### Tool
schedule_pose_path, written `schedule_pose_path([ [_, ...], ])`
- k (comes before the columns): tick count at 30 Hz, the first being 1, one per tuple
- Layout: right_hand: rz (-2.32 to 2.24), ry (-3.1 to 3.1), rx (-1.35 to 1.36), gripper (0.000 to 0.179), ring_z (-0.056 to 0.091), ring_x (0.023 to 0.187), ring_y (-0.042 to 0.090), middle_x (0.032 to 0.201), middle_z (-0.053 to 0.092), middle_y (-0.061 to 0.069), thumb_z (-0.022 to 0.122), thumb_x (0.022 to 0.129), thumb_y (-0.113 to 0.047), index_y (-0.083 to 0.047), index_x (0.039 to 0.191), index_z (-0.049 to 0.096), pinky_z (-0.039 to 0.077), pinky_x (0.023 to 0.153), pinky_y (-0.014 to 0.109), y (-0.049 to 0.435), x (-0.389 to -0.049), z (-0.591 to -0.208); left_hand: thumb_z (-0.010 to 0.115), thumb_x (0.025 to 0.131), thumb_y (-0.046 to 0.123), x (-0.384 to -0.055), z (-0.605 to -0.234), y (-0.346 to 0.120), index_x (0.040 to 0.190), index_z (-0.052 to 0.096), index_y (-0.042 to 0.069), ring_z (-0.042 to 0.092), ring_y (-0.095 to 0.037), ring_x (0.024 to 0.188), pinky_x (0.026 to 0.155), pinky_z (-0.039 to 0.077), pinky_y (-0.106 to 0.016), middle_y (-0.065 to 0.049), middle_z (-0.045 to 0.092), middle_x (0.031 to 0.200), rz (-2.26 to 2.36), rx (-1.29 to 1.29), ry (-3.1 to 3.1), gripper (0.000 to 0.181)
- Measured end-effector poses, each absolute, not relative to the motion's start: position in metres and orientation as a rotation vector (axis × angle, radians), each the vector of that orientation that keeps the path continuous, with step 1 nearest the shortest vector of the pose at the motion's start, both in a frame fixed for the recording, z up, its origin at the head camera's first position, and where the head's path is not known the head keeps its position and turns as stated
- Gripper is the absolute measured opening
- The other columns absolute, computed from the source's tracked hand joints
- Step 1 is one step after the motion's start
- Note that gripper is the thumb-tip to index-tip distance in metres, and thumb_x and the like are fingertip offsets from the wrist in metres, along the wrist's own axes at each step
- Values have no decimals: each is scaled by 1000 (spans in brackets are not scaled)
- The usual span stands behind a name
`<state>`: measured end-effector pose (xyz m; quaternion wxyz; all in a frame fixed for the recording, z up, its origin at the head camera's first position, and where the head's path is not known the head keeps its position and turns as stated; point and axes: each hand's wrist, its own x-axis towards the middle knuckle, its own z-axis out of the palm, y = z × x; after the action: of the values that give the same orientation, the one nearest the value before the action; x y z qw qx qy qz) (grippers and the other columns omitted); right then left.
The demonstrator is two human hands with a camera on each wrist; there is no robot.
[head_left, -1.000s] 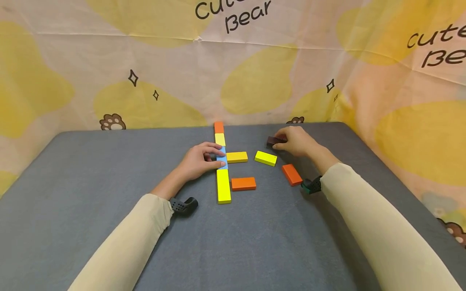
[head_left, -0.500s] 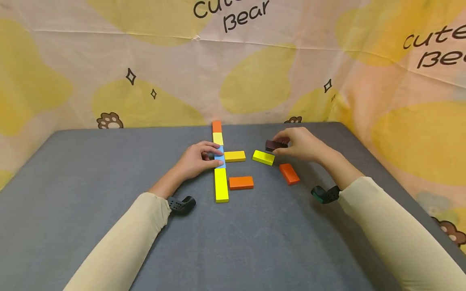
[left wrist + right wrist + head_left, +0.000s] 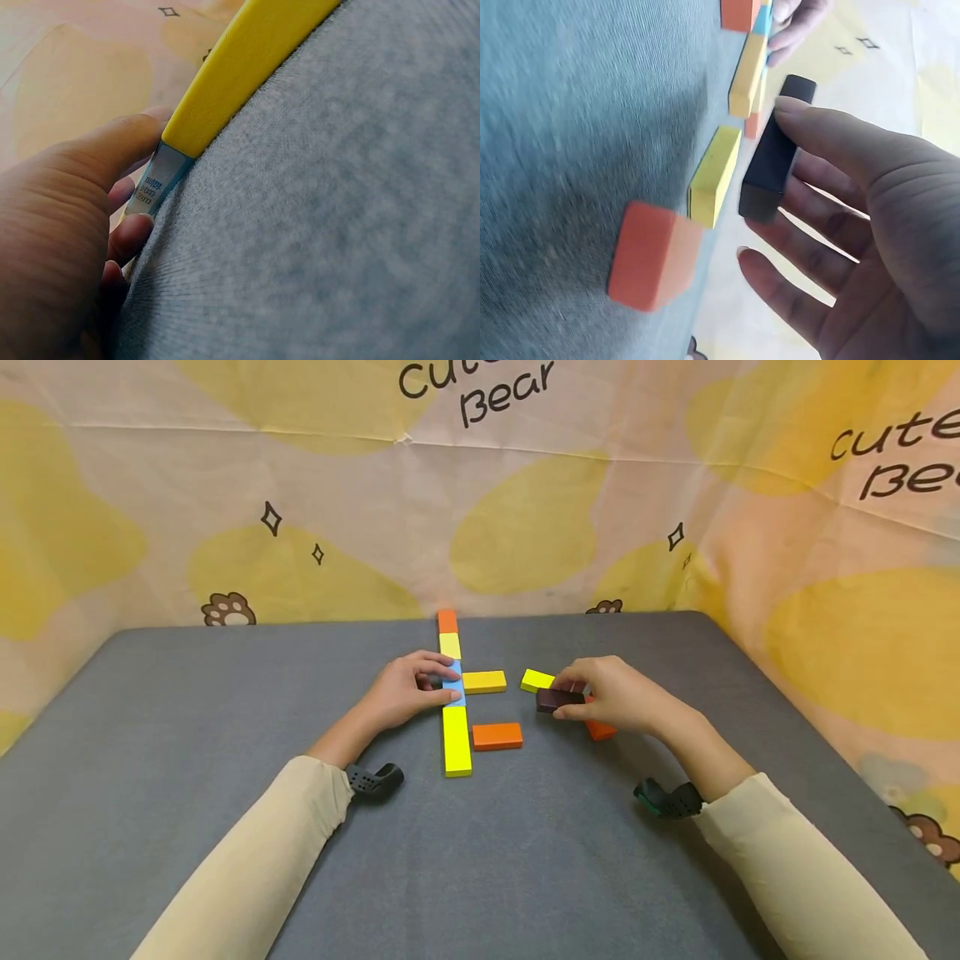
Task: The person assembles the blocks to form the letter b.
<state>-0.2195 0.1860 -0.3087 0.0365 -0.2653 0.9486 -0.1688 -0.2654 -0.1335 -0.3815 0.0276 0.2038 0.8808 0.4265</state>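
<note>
A row of blocks runs away from me on the grey table: a bright yellow block (image 3: 457, 743) nearest, then a blue block (image 3: 459, 687), a pale yellow block (image 3: 450, 646) and an orange-red block (image 3: 447, 621). My left hand (image 3: 401, 697) holds the blue block with thumb and fingers, beside the yellow one's end. To the right, my right hand (image 3: 626, 693) pinches a dark brown block (image 3: 555, 701). In the right wrist view this dark block (image 3: 769, 161) sits between thumb and fingers, raised off the table. Below it lie a lime-yellow block (image 3: 536, 680) and a red-orange block (image 3: 602, 732), both partly hidden.
A golden yellow block (image 3: 484, 682) sticks out rightward from the blue one. Nearer me, an orange block (image 3: 497, 737) lies just right of the bright yellow block. A printed cloth (image 3: 525, 527) rises behind the table (image 3: 225, 710) and along its right side.
My right hand has lifted the dark brown block and carried it toward me and slightly left, now overlapping the lime-yellow block in view. The left hand stays on the blue block.
</note>
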Motion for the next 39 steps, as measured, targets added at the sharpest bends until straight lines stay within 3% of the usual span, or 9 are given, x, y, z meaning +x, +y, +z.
schedule_pose_path([
  [7, -454, 2875, -921, 30, 60, 87, 18, 99, 71, -3, 84, 84, -24, -13, 110, 76, 51, 81, 35, 182, -207, -317, 80, 88, 30, -266, -381, -132, 116, 77, 14, 59, -21, 91, 84, 48, -32, -1, 60, 140, 1308, 628, 2724, 32],
  [14, -411, 2849, -930, 27, 61, 92, 15, 102, 71, -4, 83, 85, -24, -17, 110, 76, 51, 86, 37, 178, -203, -323, 80, 88, 29, -265, -381, -133, 116, 77, 13, 59, -21, 91, 84, 48, -32, -2, 60, 140, 1304, 632, 2728, 32],
  [26, -385, 2814, -954, 30, 63, 93, 14, 104, 72, -2, 83, 83, -22, -14, 110, 76, 53, 88, 38, 176, -201, -328, 80, 88, 29, -266, -380, -133, 117, 76, 14, 59, -21, 91, 84, 48, -32, -2, 60, 141, 1298, 626, 2732, 33],
  [39, -401, 2743, -1057, 31, 63, 96, 14, 107, 72, -4, 81, 82, -11, -17, 112, 75, 53, 91, 38, 177, -197, -325, 80, 88, 28, -266, -380, -133, 116, 77, 13, 58, -21, 90, 83, 47, -32, -2, 60, 141, 1295, 637, 2733, 32],
])
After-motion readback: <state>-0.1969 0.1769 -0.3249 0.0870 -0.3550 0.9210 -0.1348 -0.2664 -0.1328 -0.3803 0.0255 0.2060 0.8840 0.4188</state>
